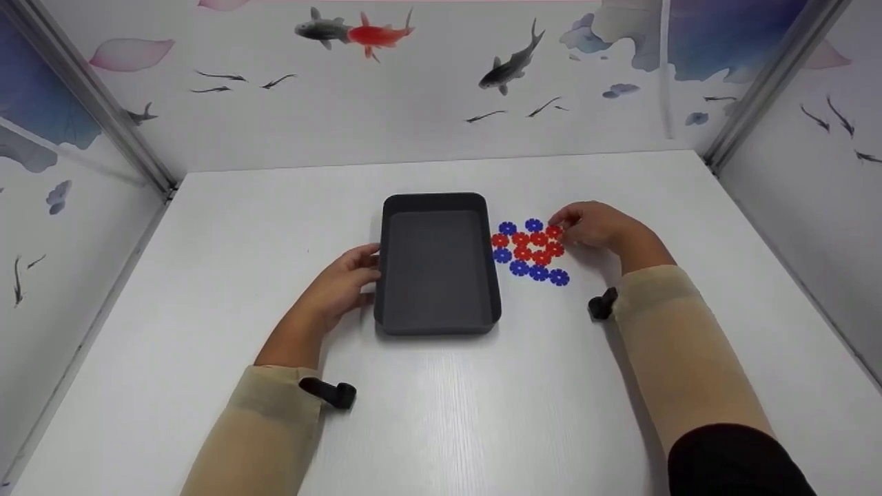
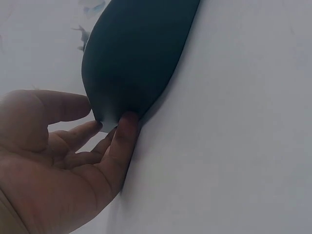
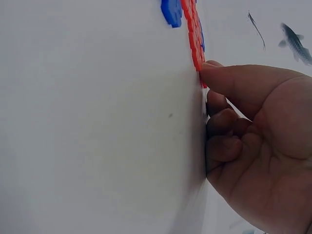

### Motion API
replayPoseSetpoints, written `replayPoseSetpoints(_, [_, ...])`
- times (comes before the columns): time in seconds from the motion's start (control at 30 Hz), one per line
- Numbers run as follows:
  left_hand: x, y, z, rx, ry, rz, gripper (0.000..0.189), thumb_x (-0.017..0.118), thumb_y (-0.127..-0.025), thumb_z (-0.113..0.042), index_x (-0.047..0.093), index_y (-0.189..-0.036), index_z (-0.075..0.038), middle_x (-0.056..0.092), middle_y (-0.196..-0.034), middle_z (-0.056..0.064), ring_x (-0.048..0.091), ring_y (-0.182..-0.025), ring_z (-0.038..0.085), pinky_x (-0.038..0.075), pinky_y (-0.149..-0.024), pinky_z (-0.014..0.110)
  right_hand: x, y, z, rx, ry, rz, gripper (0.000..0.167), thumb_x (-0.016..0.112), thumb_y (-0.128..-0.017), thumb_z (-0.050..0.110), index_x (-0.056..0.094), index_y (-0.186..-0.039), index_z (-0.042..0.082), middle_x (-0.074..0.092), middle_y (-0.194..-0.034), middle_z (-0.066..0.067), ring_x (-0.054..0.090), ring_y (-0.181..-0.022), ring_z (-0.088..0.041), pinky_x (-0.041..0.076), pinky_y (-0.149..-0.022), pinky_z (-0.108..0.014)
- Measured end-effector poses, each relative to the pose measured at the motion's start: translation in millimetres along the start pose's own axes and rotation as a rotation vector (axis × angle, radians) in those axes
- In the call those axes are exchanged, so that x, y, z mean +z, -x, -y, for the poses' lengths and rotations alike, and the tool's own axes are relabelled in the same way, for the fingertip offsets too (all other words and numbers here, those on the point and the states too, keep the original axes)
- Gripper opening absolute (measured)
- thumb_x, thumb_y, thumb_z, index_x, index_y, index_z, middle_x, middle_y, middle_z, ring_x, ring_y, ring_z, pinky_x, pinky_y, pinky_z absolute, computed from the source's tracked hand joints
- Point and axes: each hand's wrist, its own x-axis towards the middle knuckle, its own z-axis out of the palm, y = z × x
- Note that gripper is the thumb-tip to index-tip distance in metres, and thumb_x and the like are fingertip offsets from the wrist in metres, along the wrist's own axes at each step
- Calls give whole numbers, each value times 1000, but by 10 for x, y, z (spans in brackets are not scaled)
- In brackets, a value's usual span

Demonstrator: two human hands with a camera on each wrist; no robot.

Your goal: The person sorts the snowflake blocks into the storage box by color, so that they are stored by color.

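A dark grey rectangular tray [image 1: 441,329] lies on the white table in the head view. My left hand [image 1: 342,286] is at its left side, fingertips against the outer wall. The left wrist view shows the thumb and fingers of that hand [image 2: 73,156] touching the tray's corner [image 2: 131,53]. To the right of the tray lie several flat flower-shaped plastic discs, red ones [image 1: 522,253] in the middle and blue ones [image 1: 539,273] around them. At their upper right my right hand [image 1: 594,224] pinches a red flower-shaped disc [image 1: 554,232] between thumb and forefinger, its other fingers curled.
The white table [image 1: 427,427] is bounded at the back by a panel [image 1: 427,103] printed with fish, with side panels joined by metal posts. Each wrist carries a small black mount [image 1: 337,395] over a beige sleeve.
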Motion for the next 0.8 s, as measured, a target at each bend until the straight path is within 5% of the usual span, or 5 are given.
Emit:
replayPoseSetpoints(0.43, [14,14,-16,-2,-8,-11,60,52,-108,-14,40,-166,-22,42,-168,5,48,-150,27,48,-117,45,-38,-5,20,-32,61,25,38,69,-100,25,63,-138,20,57,-137,-13,50,-125,-34,48,-112,-57])
replayPoseSetpoints(0.8, [3,4,-1,3,2,-2,59,51,-108,-13,39,-166,-21,42,-168,6,47,-151,27,47,-120,47,-45,12,-62,-47,-26,-12,41,78,-98,28,62,-134,18,58,-132,-12,51,-122,-33,50,-112,-53])
